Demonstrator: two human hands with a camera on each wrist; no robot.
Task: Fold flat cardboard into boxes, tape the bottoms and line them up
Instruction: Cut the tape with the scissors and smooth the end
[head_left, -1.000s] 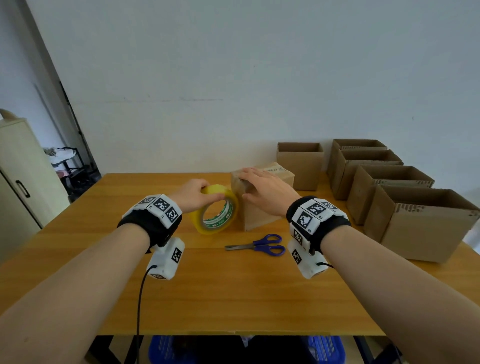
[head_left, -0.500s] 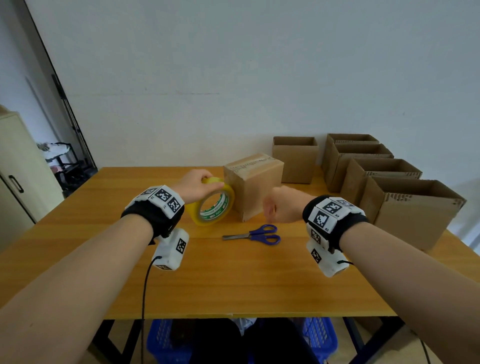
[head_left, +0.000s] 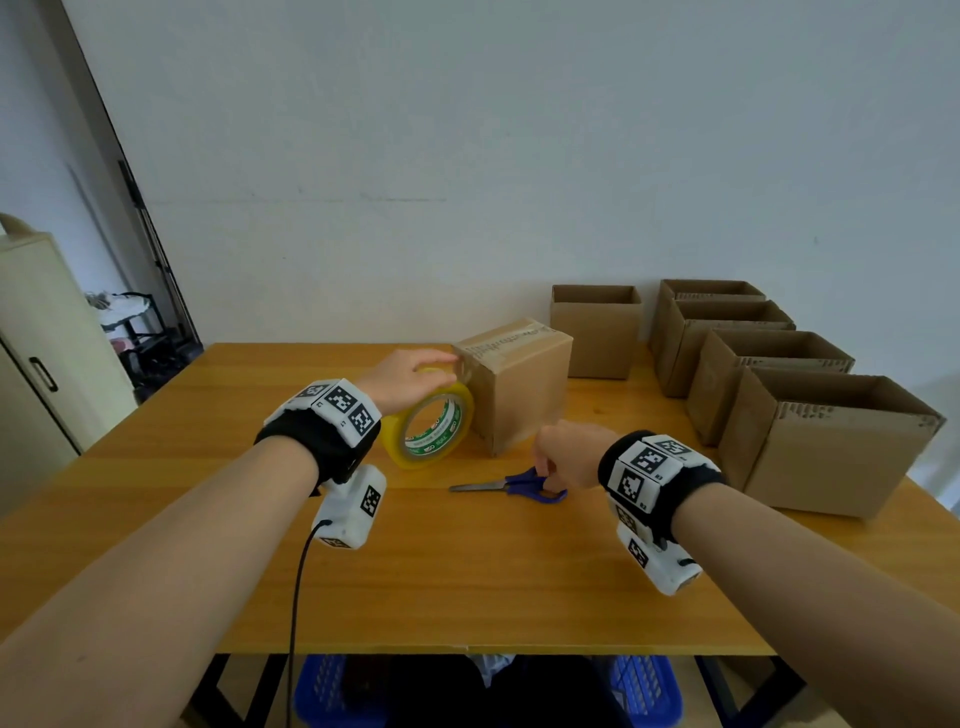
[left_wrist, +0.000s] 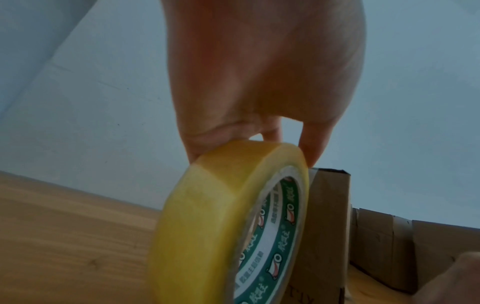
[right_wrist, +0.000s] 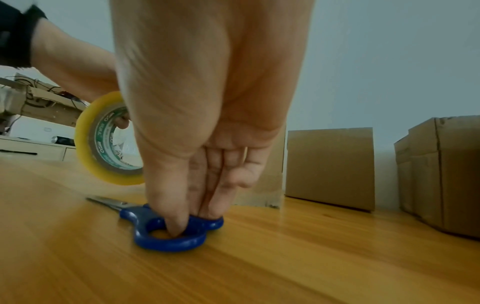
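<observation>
A closed cardboard box (head_left: 519, 384) stands mid-table with clear tape along its top seam. My left hand (head_left: 426, 364) grips a yellow tape roll (head_left: 431, 421) from above and holds it on edge against the box's left face; the left wrist view shows the tape roll (left_wrist: 207, 216) touching the box (left_wrist: 327, 226). Blue-handled scissors (head_left: 498, 486) lie flat in front of the box. My right hand (right_wrist: 192, 218) reaches straight down onto the scissors (right_wrist: 145, 218), thumb tip inside one loop and fingers against the other loop, pinching the handle.
Several open-topped boxes (head_left: 821, 441) stand in a row along the right side of the wooden table (head_left: 467, 597), and one more box (head_left: 597, 332) stands at the back. A cabinet (head_left: 41, 353) is at the left. Blue baskets (head_left: 644, 691) sit under the table.
My right hand left the top of the box, drew back and dropped onto the scissors' handle. My left hand kept the tape roll against the box.
</observation>
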